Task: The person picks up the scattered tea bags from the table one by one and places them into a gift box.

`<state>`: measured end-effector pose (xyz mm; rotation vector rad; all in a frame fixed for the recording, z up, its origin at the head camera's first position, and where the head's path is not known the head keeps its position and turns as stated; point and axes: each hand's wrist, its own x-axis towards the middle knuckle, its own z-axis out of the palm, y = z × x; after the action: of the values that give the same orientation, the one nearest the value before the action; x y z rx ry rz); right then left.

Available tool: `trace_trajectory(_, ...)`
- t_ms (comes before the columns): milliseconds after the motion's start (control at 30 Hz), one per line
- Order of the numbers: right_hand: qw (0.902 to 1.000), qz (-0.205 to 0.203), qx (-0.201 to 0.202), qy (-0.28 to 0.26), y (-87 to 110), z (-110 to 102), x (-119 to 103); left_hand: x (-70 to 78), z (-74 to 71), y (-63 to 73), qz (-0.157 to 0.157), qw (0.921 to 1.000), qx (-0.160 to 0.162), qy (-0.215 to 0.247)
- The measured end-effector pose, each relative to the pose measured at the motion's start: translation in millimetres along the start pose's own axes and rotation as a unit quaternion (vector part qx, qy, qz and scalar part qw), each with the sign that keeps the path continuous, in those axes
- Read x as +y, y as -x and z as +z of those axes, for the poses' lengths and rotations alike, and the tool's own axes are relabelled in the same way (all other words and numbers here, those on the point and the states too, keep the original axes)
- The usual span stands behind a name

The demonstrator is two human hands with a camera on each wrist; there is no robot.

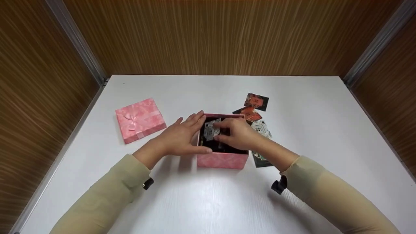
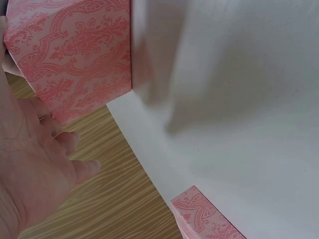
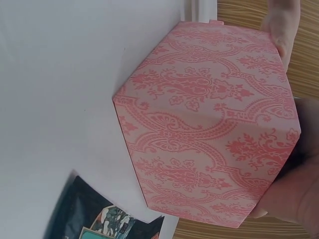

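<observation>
A pink patterned box (image 1: pixel 222 161) with its top off stands mid-table, dark inside. My left hand (image 1: pixel 180 138) rests along its left side, fingers straight at the rim and thumb over the near left corner. In the left wrist view, the left hand's fingertips (image 2: pixel 87 169) lie against the box wall (image 2: pixel 75 59). My right hand (image 1: pixel 239 133) reaches into the box from the right, pinching a grey-and-white printed packet (image 1: pixel 209 130) between thumb and fingers. The right wrist view shows the box's outer walls (image 3: pixel 204 124), which hide the fingertips of the right hand (image 3: pixel 294 199).
The pink lid (image 1: pixel 139 118) with a ribbon bow lies at the left. Right of the box several printed packets are spread: orange-and-black ones (image 1: pixel 256 101), a white one (image 1: pixel 261 128) and a dark green one (image 1: pixel 261 160), partly under the right forearm. Wood-grain panels (image 1: pixel 227 39) surround the white table.
</observation>
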<state>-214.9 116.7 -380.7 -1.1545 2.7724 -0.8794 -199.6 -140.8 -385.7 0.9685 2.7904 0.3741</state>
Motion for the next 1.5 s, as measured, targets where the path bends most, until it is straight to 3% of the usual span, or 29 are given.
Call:
trace_trajectory(433,0.9980,0.045,-0.040,0.017,-5.1,2,-1,1.5,-2.6,-0.7,0.000,1.0000,-0.004,-0.009)
trace_trajectory(733,0.9972,0.039,-0.011,0.063,1.4,2,-4,2.3,-1.0,-0.4,-0.001,1.0000,0.001,0.001)
trace_trajectory(933,0.9976,0.050,-0.007,0.048,4.7,-4,-5,1.5,-1.0,-0.2,-0.002,1.0000,0.002,0.000)
trace_trajectory(1233,0.9965,0.054,0.047,-0.044,19.5,-34,6,0.2,0.9,-0.7,-0.004,0.9999,0.006,0.008)
trace_trajectory(1500,0.9900,0.062,0.103,-0.073,48.8,-70,42,0.7,0.3,-1.8,-0.008,0.9999,0.005,0.004)
